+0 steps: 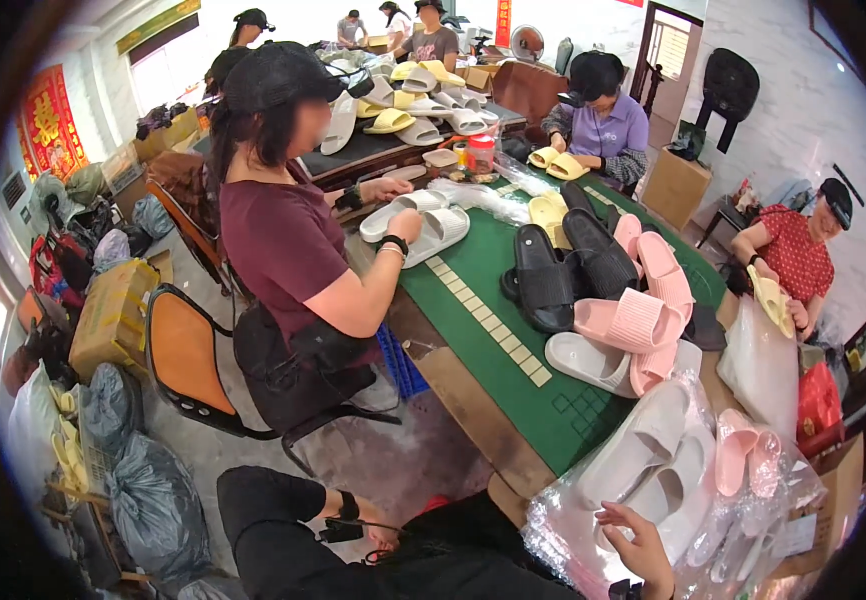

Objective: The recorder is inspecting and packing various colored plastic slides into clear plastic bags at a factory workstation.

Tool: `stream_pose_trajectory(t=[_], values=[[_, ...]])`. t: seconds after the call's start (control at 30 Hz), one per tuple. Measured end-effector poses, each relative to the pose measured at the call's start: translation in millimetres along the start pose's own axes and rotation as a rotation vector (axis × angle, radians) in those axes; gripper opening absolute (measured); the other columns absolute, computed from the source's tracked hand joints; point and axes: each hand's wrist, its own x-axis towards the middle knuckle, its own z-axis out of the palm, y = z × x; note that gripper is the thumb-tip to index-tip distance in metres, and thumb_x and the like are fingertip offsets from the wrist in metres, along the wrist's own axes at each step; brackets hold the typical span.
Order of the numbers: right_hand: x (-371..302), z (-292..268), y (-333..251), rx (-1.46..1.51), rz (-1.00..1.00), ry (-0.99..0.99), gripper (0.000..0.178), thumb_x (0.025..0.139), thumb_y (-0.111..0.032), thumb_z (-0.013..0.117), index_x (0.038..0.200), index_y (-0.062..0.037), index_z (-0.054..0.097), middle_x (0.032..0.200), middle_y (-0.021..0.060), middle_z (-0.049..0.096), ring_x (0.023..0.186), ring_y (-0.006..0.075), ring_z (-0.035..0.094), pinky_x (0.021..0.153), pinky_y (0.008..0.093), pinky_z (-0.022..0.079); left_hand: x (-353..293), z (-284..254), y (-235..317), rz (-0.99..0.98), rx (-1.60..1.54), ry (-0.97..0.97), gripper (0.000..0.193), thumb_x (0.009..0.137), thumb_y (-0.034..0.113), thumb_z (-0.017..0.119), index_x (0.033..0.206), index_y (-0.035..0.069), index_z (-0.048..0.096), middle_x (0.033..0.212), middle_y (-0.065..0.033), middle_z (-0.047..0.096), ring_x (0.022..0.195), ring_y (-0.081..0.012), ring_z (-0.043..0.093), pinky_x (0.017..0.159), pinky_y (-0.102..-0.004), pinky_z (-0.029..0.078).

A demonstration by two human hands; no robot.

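While the right hand [636, 548] reaches in from the lower edge, right of centre, its fingers are extended and apart, in a released pose. The pair of pale grey slippers [643, 440] lies just above that hand in the frame, beyond the fingertips, on crinkled clear plastic [561, 520] at the table's near end. Whether the fingertips touch the slippers or the plastic, I cannot tell. The left hand [385, 537] rests low in the frame, left of centre, near the person's dark clothing and well apart from the slippers; its fingers are partly hidden, so I cannot tell its grip.

To the right of the grey pair, small pink slippers [735, 452] lie on the plastic. Above, toward the right of centre, black slippers [543, 285] and larger pink slippers [633, 322] are heaped on the green table [463, 345], beside a row of pale tiles [488, 320].

Left of centre, a co-worker in a maroon shirt [278, 235] handles light grey slippers [437, 232]. At upper right, a co-worker in purple [618, 130] holds yellow slippers [565, 166], and at far right one in red [798, 240] holds a yellow slipper [771, 300].
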Motion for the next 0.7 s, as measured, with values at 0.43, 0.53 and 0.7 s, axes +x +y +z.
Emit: stream_pose_trajectory(t=[0.43, 0.53, 0.7], values=[[26.1, -29.9, 68.5, -0.652, 0.028, 0.331, 0.052, 0.086, -0.028, 0.061, 0.132, -0.0074, 0.048, 0.127, 0.0301, 0.048, 0.122, 0.0475, 0.041, 0.103, 0.0481, 0.034, 103.5, -16.9, 207.9, 0.622, 0.739, 0.398, 0.023, 0.091, 0.021, 0.056, 0.107, 0.004, 0.059, 0.097, -0.0157, 0.061, 0.090, -0.0332, 0.059, 0.078, -0.0417, 0.047], [39.1, -36.4, 67.9, -0.601, 0.078, 0.347, 0.056, 0.086, -0.030, 0.061, 0.137, -0.0151, 0.043, 0.129, 0.0375, 0.040, 0.122, 0.0496, 0.039, 0.104, 0.0472, 0.033, 143.0, -0.1, 247.7, 0.755, 0.752, 0.230, 0.021, 0.090, 0.021, 0.056, 0.102, 0.005, 0.061, 0.093, -0.0137, 0.061, 0.088, -0.0318, 0.058, 0.077, -0.0425, 0.046], [37.0, -48.9, 77.3, -0.534, 0.080, 0.380, 0.056, 0.088, -0.035, 0.059, 0.139, -0.0224, 0.041, 0.123, 0.0375, 0.044, 0.120, 0.0499, 0.040, 0.101, 0.0465, 0.036, 192.4, 17.9, 251.0, 0.826, 0.953, -0.103, 0.018, 0.089, 0.022, 0.056, 0.094, 0.005, 0.061, 0.082, -0.0118, 0.060, 0.079, -0.0320, 0.059, 0.073, -0.0438, 0.047]])
